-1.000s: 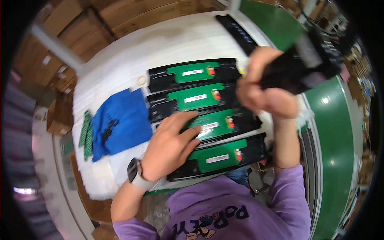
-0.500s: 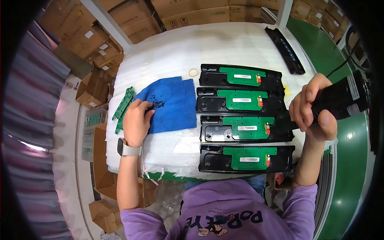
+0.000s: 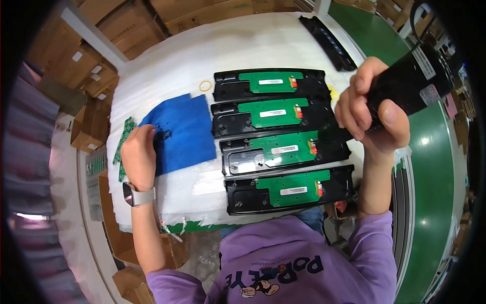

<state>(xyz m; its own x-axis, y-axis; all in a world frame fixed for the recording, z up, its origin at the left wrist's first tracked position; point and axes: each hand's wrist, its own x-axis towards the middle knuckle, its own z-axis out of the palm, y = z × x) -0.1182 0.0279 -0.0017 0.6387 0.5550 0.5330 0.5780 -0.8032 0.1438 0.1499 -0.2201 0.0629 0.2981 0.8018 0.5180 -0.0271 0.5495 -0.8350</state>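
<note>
My right hand (image 3: 374, 109) is wrapped round a thick black electric screwdriver (image 3: 412, 81) with a cord at its far end. Its tip is toward the right ends of the black plastic housings (image 3: 248, 195), but I cannot see whether it touches one. Several of these housings lie in a column, each carrying a green circuit board (image 3: 288, 190) with a white label and a red-and-white connector. My left hand (image 3: 138, 157) is at the left edge of a blue cloth (image 3: 190, 142), fingers pinched beside a scatter of tiny black screws (image 3: 164, 134). Whatever the pinch holds is too small to make out.
Loose green circuit boards (image 3: 125, 139) lie left of the cloth. Beyond the cloth is a rubber band (image 3: 205, 85). Another black housing (image 3: 329, 44) rests at the far right, and yellow bits (image 3: 333, 93) lie near my right hand. Cardboard boxes (image 3: 126, 28) stand behind the table.
The whole view has shifted, with the table contents now further left. My left hand has drawn back from the screws toward the cloth's left edge. My right hand keeps holding the screwdriver.
</note>
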